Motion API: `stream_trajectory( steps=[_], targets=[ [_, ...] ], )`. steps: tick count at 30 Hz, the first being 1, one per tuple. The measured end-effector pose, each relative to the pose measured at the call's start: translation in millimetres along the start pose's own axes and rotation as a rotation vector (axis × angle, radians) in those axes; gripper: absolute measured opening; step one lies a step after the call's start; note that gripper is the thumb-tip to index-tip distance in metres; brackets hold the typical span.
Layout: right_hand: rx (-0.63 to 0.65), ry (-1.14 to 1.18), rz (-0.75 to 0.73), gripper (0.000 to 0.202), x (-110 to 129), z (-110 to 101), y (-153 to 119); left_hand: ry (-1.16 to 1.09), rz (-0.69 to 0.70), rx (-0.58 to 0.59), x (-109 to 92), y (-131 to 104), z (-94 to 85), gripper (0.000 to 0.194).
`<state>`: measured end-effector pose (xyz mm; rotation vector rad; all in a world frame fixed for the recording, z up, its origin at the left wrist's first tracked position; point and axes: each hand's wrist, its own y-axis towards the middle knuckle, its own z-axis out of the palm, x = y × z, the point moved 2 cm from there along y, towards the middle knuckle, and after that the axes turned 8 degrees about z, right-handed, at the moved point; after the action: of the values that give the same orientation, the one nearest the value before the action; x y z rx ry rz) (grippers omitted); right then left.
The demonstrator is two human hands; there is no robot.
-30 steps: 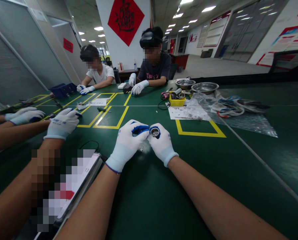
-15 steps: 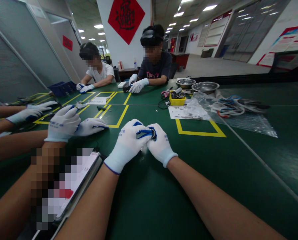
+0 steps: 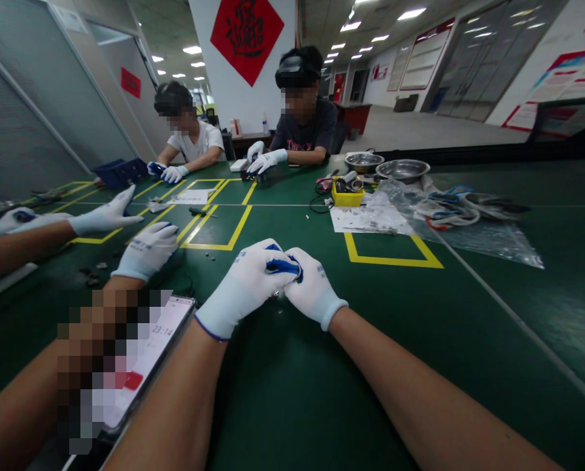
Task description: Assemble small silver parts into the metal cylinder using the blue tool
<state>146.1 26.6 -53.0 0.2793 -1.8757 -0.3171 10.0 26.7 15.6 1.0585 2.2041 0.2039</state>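
Over the near middle of the green table [image 3: 272,418], my left hand [image 3: 255,278] and my right hand [image 3: 312,284] meet, both in white gloves with blue palms. Their fingers are closed and pressed together around something small that the gloves almost wholly hide; its kind cannot be made out. Just below the left fingertips shows a tiny shiny metal piece [image 3: 276,294]. Whether it lies on the table or sticks out of the grip is unclear.
Co-workers' gloved hands [image 3: 148,252] work at my left, beside a phone [image 3: 150,360]. Ahead right stand a yellow bin [image 3: 347,196], a paper sheet [image 3: 365,221], a plastic bag [image 3: 493,242] and metal bowls [image 3: 402,170]. A screwdriver [image 3: 199,212] lies ahead left.
My hands stay together, with only a slight shift. At my left, a co-worker's hands have moved apart and left, uncovering small parts on the table.
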Motion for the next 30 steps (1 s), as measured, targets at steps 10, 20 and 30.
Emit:
stream_trajectory(
  steps=[10, 20, 30],
  targets=[
    [0.027, 0.003, 0.051, 0.013, 0.9, -1.1, 0.5, 0.231, 0.041, 0.061, 2.6, 2.4, 6.1, 0.007],
    [-0.046, 0.054, -0.019, 0.003, 4.8, -7.8, -1.7, -0.022, -0.043, -0.129, 0.2, 1.2, -0.8, 0.008],
    [-0.032, 0.043, -0.008, 0.005, 8.7, -7.4, -2.4, -0.021, -0.057, -0.059, -3.9, 0.6, -1.4, 0.013]
  ],
)
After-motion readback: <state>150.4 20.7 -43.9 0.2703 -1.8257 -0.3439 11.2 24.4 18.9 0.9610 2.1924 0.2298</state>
